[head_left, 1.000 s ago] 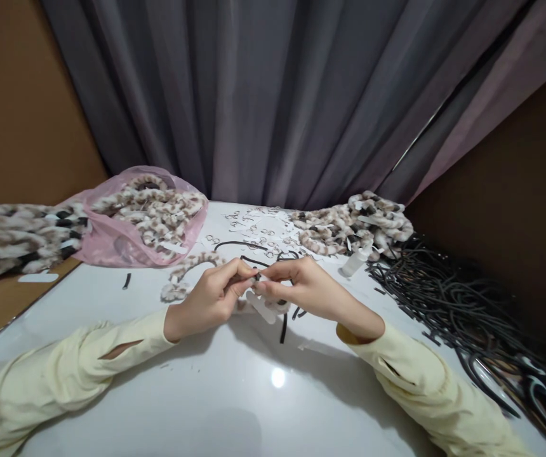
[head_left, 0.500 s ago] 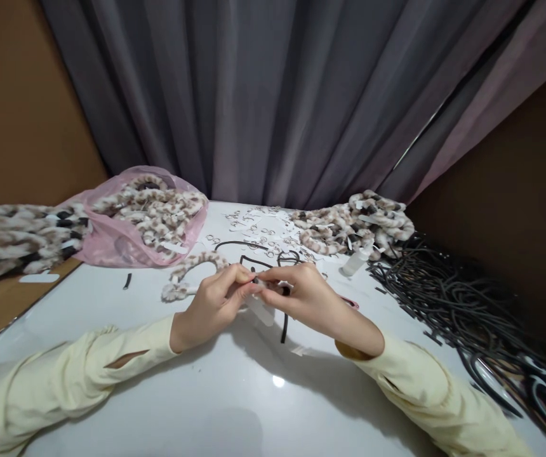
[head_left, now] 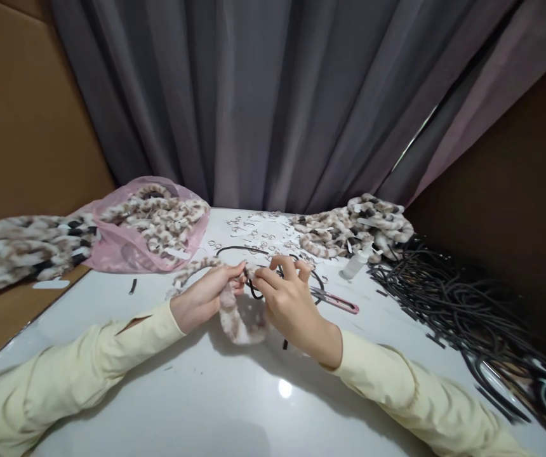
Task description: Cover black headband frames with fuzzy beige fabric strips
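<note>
My left hand [head_left: 206, 297] and my right hand [head_left: 286, 299] meet at the middle of the white table [head_left: 235, 400]. Both pinch a fuzzy leopard-print headband [head_left: 237, 320] whose furry loop hangs down between them onto the table. Its end, with a bit of black band showing, sits between my fingertips. My right fingers curl over the top; my left thumb and fingers press the fur from the left.
A pink bag [head_left: 125, 244] of furry headbands lies at the back left, more furry bands [head_left: 25, 251] beside it. Another pile [head_left: 359, 225] sits back right by a small white bottle [head_left: 353, 263]. Pink snips [head_left: 337, 299] lie right of my hands. Bare black headbands [head_left: 468, 304] are heaped at right.
The furry band now hangs in a loop below my hands, where earlier only a small piece showed at my fingertips. My right hand has turned over the top. The snips have come into view.
</note>
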`<state>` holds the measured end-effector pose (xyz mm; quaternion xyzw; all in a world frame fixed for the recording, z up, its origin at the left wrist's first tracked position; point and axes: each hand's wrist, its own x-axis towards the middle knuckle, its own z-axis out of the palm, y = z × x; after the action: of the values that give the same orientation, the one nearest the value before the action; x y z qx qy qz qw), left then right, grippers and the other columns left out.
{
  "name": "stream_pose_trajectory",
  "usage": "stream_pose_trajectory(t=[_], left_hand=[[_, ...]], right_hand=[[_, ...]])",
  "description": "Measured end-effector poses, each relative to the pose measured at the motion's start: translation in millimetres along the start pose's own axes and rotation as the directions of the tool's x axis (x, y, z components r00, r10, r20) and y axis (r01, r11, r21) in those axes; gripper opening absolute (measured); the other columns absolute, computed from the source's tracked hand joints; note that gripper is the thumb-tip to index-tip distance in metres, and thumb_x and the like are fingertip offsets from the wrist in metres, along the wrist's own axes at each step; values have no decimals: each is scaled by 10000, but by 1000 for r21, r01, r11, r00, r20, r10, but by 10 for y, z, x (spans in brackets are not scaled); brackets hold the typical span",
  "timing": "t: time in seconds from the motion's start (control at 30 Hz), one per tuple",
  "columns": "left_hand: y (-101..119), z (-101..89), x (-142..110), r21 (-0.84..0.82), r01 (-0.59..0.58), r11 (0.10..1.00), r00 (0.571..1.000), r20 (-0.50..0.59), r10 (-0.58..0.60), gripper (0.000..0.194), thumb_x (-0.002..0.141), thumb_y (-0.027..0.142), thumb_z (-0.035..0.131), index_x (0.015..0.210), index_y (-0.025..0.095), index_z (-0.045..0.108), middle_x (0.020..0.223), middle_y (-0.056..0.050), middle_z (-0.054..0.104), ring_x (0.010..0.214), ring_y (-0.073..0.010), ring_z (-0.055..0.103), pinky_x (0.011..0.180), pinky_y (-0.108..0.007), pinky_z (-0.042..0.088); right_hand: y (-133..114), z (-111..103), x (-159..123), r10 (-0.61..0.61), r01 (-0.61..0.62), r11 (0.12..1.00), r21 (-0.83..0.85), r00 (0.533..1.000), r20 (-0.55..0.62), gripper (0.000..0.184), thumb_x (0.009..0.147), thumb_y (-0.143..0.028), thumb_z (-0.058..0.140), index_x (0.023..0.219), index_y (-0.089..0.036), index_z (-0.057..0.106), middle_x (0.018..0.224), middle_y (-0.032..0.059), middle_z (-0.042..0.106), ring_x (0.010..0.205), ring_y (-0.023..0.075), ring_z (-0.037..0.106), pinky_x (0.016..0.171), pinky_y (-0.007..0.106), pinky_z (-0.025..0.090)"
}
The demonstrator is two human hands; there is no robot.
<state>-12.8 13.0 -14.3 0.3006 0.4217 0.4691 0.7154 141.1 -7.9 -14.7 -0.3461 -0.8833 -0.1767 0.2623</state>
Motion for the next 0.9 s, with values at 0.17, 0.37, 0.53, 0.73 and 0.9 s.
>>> stream_pose_trajectory(t=[0.17, 0.37, 0.53, 0.73, 0.9], left_hand=[[-9, -28, 28, -105, 109, 988, 992, -49, -115, 214, 833, 148, 566, 635, 127, 490, 524, 46, 419, 399, -33, 343, 393, -139, 332], [-20, 6, -81, 114, -124, 986, 990, -59, 132, 228, 827, 216, 551, 626, 137, 480, 534, 46, 439, 445, -57, 391, 450, -163, 351], [-96, -65, -87, 657, -606, 449, 702, 176, 690, 124, 827, 208, 510, 710, 167, 503, 650, 11, 560, 603, -122, 535, 577, -227, 418], [-128, -239, -2, 501, -740, -449, 102, 743, 662, 183, 839, 14, 409, 787, 175, 479, 672, -16, 538, 648, -144, 499, 604, -255, 434], [-78, -214, -45, 432, -656, -619, 35, 837, 547, 160, 832, 12, 429, 805, 161, 479, 639, -26, 517, 610, -158, 430, 568, -281, 405]], right_hand=[[-3, 30, 48, 267, -345, 908, 239, 914, 305, 165, 788, -116, 473, 845, -156, 622, 623, 24, 564, 686, 171, 477, 663, 306, 291], [-6, 129, 126, 235, -690, 225, 688, 724, 649, 177, 844, -195, 454, 988, -150, 547, 750, 1, 569, 517, 89, 452, 495, 216, 323], [42, 24, 152, 228, -729, 206, 653, 685, 692, 306, 865, -230, 443, 567, -161, 450, 478, -56, 370, 438, 67, 311, 457, 215, 245], [40, -234, 149, 155, -559, 568, 604, 794, 588, 280, 805, -92, 438, 537, -160, 402, 494, -48, 364, 502, 75, 328, 523, 215, 248], [29, -429, 150, 125, -388, 838, 384, 821, 557, 173, 621, 9, 461, 591, -160, 478, 509, -40, 377, 493, 84, 286, 508, 238, 192]])
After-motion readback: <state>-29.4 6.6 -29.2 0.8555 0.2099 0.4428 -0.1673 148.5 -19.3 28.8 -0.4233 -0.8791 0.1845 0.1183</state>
